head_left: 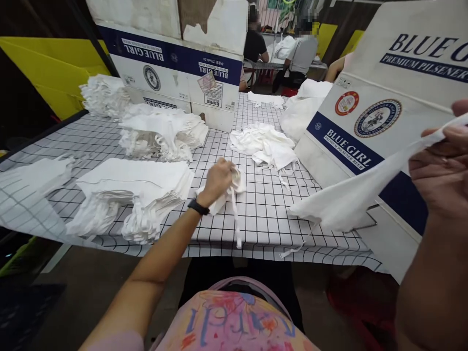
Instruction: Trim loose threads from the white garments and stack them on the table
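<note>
My left hand, a dark band at its wrist, is closed over a small white cloth piece on the table. A narrow white strap hangs down from there toward the front edge. Raised at the far right, my right hand pinches a corner of a larger white cloth piece. That piece slants down leftward, its lower end near the tabletop, with a thin strap trailing from it. Left of my left hand lies a stack of white cloth pieces with straps. Beyond my hands is a loose white heap.
The grid-patterned tablecloth covers the table. One printed carton stands at the back left, another carton leans at right. More white stacks sit at left. Two people sit at a farther table.
</note>
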Tool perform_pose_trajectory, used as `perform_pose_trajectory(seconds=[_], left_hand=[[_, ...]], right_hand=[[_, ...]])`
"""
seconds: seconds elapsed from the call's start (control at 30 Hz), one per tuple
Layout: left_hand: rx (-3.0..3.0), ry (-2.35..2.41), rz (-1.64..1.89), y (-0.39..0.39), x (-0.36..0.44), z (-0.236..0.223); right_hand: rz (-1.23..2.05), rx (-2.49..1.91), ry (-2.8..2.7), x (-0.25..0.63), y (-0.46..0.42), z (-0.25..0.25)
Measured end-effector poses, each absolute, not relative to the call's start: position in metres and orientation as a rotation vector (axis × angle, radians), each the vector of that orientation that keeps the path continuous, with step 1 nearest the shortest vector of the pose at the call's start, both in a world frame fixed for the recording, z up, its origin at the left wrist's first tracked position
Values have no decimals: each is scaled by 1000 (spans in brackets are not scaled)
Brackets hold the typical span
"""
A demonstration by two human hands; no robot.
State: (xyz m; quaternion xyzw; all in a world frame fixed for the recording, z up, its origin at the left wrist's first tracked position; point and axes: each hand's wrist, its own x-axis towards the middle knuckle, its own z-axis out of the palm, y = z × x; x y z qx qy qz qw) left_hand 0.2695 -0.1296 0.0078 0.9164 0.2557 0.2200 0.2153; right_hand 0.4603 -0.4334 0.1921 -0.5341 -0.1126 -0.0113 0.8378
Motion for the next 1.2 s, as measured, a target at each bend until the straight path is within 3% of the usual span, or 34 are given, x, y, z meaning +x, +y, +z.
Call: perform_pose_trajectory(seconds=[0.1,0.2,0.43,0.53,0.67,0.9,1.2], left_hand=[[2465,771,984,-89,295,50],[2408,809,1062,-60,324,74],[2421,539,538,-122,343,48],[2029,199,112,-176,328,37],[1528,112,-84,-218,320,26],[1218,136,178,-227,334,17],[1372,24,608,-175,295,89]], right_hand=[[21,-1174,-360,448,-421,202],[15,-1173,-342,442,-409,213],[75,-1119,-387,441,-392,201],[143,-1122,-396,443,-386,188],[196,-1106,-369,438,-378,182],[195,-1076,-362,421,-385,188],[21,-1095,-273,425,-408,186]])
